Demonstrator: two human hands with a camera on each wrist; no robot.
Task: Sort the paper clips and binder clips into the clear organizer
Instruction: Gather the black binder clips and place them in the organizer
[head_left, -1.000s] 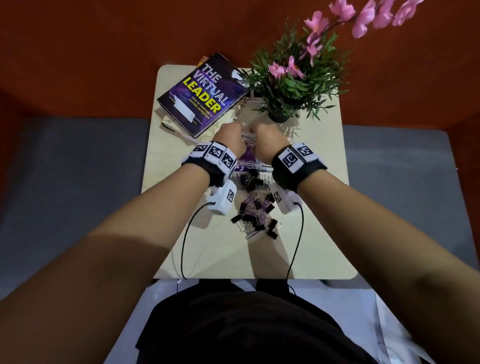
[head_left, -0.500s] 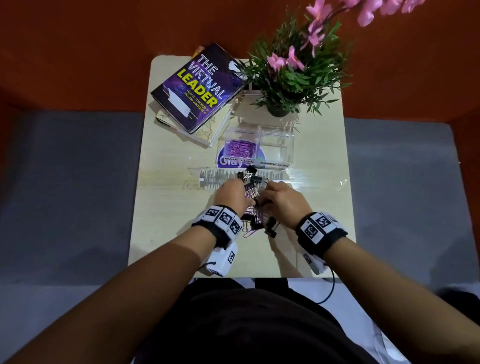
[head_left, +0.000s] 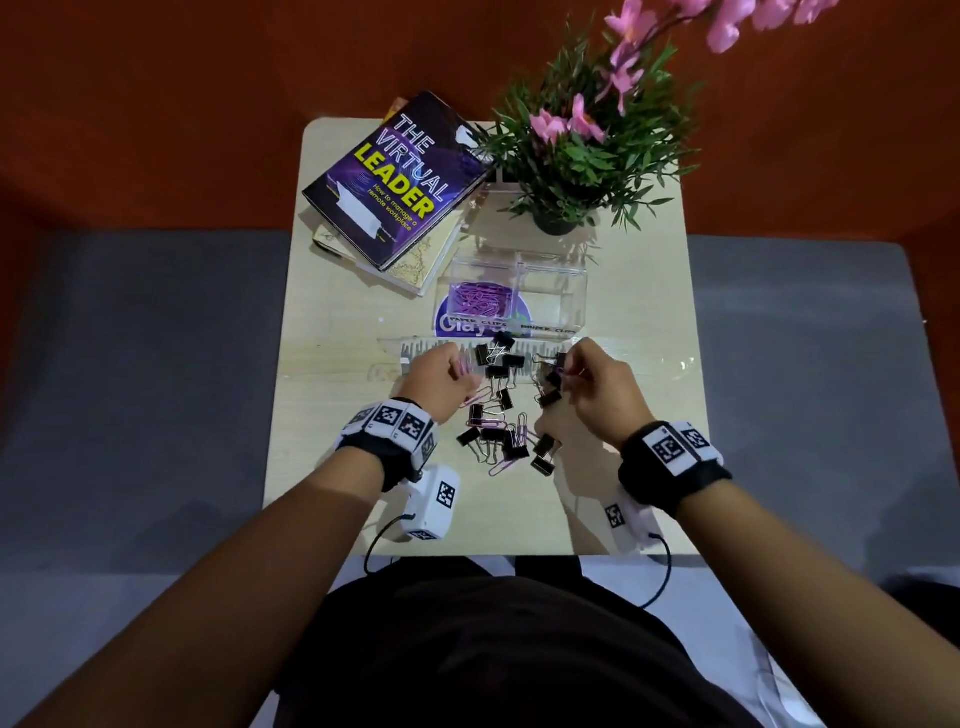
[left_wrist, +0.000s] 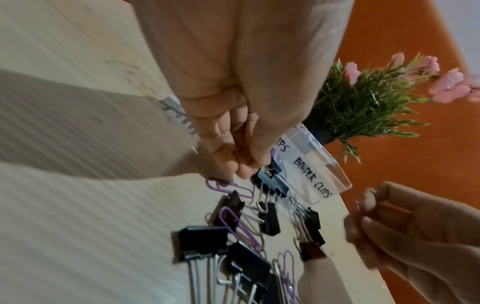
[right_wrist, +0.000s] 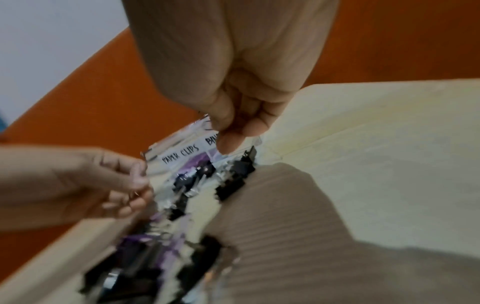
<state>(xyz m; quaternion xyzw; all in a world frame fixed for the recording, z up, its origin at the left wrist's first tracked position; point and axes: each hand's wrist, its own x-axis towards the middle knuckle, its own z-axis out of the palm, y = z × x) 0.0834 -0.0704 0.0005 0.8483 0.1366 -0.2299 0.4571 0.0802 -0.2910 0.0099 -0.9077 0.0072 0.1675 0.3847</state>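
Observation:
A clear organizer (head_left: 569, 306) stands mid-table. Its left compartment, labelled PAPER CLIPS (right_wrist: 179, 158), holds purple paper clips (head_left: 480, 300); the right one, labelled BINDER CLIPS (left_wrist: 313, 179), looks empty. Just in front lies a mixed pile (head_left: 498, 415) of black binder clips and purple paper clips. My left hand (head_left: 462, 371) hovers at the pile's left edge, fingers curled and pinching a purple paper clip (head_left: 458, 365). At the pile's right edge my right hand (head_left: 566, 371) pinches another purple paper clip (left_wrist: 358, 205) a little above the table.
Stacked books (head_left: 395, 182) sit at the back left and a potted plant (head_left: 566, 156) with pink flowers at the back right. A clear ruler (head_left: 639, 361) lies across the table between organizer and pile. The small table (head_left: 332, 441) ends just beyond both wrists.
A second ago both hands were over the organizer. They came back to the pile and have now spread to its sides, each pinching a purple paper clip.

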